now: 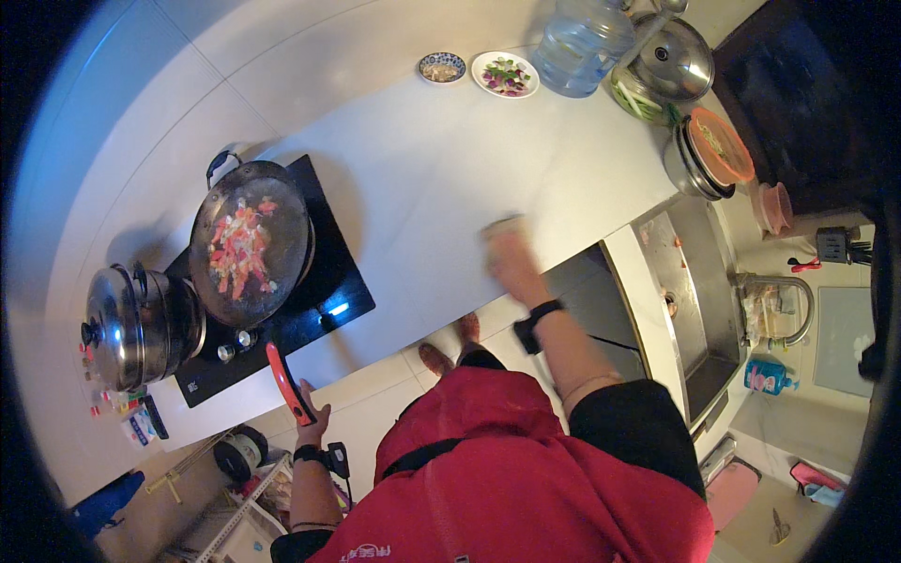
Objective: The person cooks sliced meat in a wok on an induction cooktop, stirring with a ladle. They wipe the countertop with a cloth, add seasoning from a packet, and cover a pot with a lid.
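Observation:
The wok (pixel 283 295) sits on a black cooktop (pixel 345 281), with chopped pink and pale food (pixel 241 250) spread inside it. Its red handle (pixel 285 383) with a black end points toward me. Beside that end is my left hand (pixel 318 415), fingers apart and not wrapped over the handle; whether it touches is unclear. My right hand (pixel 512 260) is over the white countertop (pixel 422 190), blurred by motion. Under its fingers is a flat, pale, dark-edged object (pixel 503 224), too blurred to name.
A lidded steel pot (pixel 116 331) stands left of the wok. Along the back are a small patterned bowl (pixel 442 68), a plate of chopped vegetables (pixel 505 74) and a large water bottle (pixel 581 49). Stacked bowls (pixel 704 158) stand by the sink (pixel 711 302) at right.

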